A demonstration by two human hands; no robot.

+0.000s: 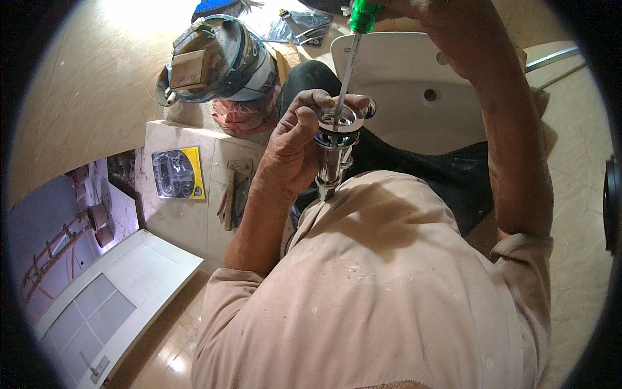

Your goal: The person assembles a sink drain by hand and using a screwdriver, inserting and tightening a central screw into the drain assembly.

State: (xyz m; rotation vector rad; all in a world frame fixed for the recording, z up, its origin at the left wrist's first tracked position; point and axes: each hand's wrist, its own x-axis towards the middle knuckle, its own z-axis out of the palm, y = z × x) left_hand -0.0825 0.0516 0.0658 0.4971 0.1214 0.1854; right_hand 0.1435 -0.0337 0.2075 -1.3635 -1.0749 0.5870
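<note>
Item: chrome drain, upright, flanged mouth up, in front of the person's chest and just before the white basin.

Left hand: closed around the drain's upper body, fingers curled over the flange rim.

Right hand: mostly cut off at the top edge; closed on the green handle of the screwdriver. The shaft slants down, tip inside the drain's mouth.

Step in hand, as judged: working the centre screw within the drain. The next move calls for a steady left grip and the shaft kept in line with the drain's axis so the tip stays seated.

Left of the drain: bucket of tools, yellow-edged packet on a tiled ledge.
</note>
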